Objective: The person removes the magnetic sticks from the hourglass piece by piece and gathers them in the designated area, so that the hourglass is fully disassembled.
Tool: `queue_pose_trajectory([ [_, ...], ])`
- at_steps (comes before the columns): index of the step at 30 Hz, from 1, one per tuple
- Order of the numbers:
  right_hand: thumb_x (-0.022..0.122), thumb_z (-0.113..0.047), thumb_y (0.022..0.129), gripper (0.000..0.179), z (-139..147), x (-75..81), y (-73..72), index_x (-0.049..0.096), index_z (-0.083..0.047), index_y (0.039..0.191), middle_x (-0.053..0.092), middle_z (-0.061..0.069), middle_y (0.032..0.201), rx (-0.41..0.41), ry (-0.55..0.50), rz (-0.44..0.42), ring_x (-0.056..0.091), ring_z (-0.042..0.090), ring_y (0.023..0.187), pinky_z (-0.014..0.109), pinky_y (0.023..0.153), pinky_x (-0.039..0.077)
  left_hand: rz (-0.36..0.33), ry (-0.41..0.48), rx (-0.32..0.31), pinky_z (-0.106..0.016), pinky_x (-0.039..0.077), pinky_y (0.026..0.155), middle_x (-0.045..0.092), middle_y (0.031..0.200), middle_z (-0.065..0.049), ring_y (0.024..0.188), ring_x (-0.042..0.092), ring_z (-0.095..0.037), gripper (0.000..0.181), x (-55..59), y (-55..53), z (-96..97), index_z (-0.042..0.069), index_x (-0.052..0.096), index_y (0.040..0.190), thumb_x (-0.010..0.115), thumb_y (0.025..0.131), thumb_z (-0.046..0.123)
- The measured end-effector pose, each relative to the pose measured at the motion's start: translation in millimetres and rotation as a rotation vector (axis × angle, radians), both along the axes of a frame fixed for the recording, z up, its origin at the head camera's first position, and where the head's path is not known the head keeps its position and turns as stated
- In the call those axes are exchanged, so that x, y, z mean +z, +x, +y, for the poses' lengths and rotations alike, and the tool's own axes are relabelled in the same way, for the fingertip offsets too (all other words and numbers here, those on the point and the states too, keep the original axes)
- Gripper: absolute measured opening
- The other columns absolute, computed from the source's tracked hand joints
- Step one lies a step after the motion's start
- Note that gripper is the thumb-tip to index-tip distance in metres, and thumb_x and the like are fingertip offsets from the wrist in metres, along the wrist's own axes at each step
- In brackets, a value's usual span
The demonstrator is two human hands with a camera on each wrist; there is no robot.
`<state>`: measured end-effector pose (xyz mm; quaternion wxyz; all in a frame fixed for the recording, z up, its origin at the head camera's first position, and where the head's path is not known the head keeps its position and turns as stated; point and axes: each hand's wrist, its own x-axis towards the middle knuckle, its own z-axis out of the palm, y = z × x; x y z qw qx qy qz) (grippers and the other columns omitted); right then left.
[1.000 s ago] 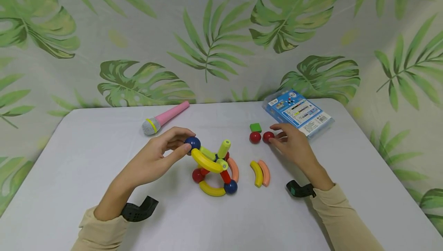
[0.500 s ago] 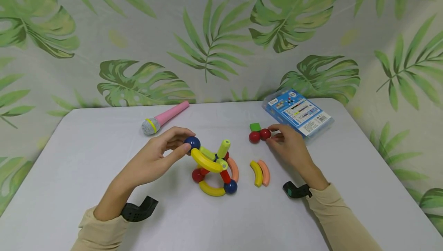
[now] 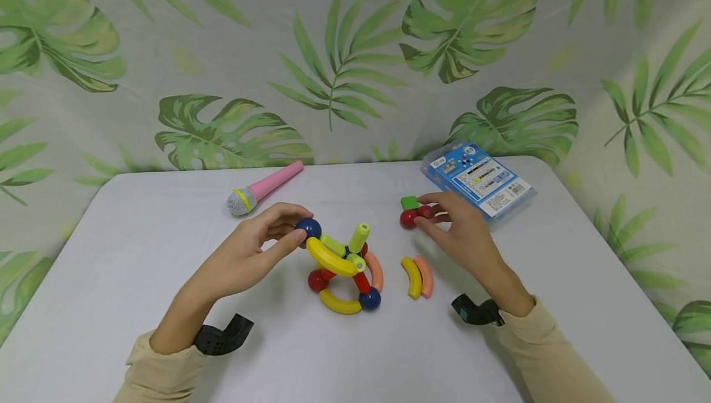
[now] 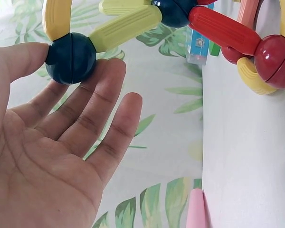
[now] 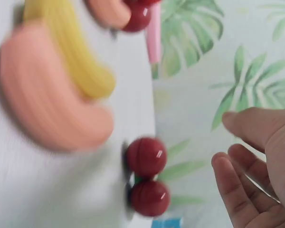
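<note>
My left hand pinches a dark blue ball between thumb and fingers. That ball is a corner of a toy frame of balls and sticks, joined to a yellow curved stick and a lime straight stick. Another blue ball and a red ball sit low on the frame. To the right, my right hand hovers over two loose red balls, which sit side by side. Its thumb and fingers are spread apart with nothing between them, partly hiding one ball in the head view.
A green block lies behind the red balls. Loose yellow and salmon curved sticks lie right of the frame. At the back are a pink toy microphone and a blue-labelled plastic box.
One loose red ball has moved left against the other. My right hand has shifted slightly left, over the balls. My left hand and the frame have stayed put.
</note>
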<state>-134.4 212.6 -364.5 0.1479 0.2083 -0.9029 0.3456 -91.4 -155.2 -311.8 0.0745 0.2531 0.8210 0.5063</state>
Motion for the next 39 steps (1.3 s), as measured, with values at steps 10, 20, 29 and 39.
queue_pose_trajectory([
  [10, 0.084, -0.003, 0.085, 0.037, -44, 30.6, 41.4, 0.071, -0.008, 0.119, 0.072, 0.001, 0.112, 0.221, -0.092, 0.112, 0.068, 0.014, 0.094, 0.024, 0.081, 0.059, 0.000, 0.001, 0.003, -0.032, 0.055, 0.097, 0.067, 0.122, 0.004, 0.105, 0.069, -0.010, 0.029, -0.1, 0.5, 0.0, 0.018, 0.057, 0.135, 0.060, 0.107, 0.025],
  [20, 0.091, -0.018, 0.080, 0.043, -84, 35.8, 73.1, 0.072, -0.011, 0.118, 0.073, 0.000, 0.112, 0.396, -0.086, 0.210, 0.064, 0.014, 0.098, 0.023, 0.079, 0.058, 0.011, 0.025, -0.009, -0.030, 0.056, 0.096, 0.067, 0.122, 0.002, 0.105, 0.071, -0.017, 0.029, -0.6, 0.8, 0.1, 0.017, 0.057, 0.135, 0.060, 0.106, 0.023],
  [29, 0.084, -0.019, 0.089, 0.030, -86, 32.1, 76.2, 0.076, -0.011, 0.116, 0.076, 0.000, 0.111, 0.388, -0.081, 0.281, 0.065, 0.013, 0.091, 0.014, 0.077, 0.054, 0.070, 0.013, -0.012, -0.030, 0.056, 0.096, 0.068, 0.120, 0.004, 0.104, 0.070, -0.010, 0.029, -2.6, 0.4, 1.9, 0.016, 0.058, 0.134, 0.061, 0.106, 0.020],
  [39, 0.084, -0.005, 0.085, 0.027, -81, 42.6, 77.7, 0.078, -0.008, 0.111, 0.075, 0.004, 0.108, 0.447, -0.198, 0.291, 0.069, 0.016, 0.096, 0.019, 0.081, 0.058, 0.116, -0.020, 0.014, -0.025, 0.055, 0.095, 0.070, 0.118, 0.001, 0.101, 0.069, -0.009, 0.029, -5.5, -1.8, 0.7, 0.014, 0.058, 0.135, 0.059, 0.107, 0.020],
])
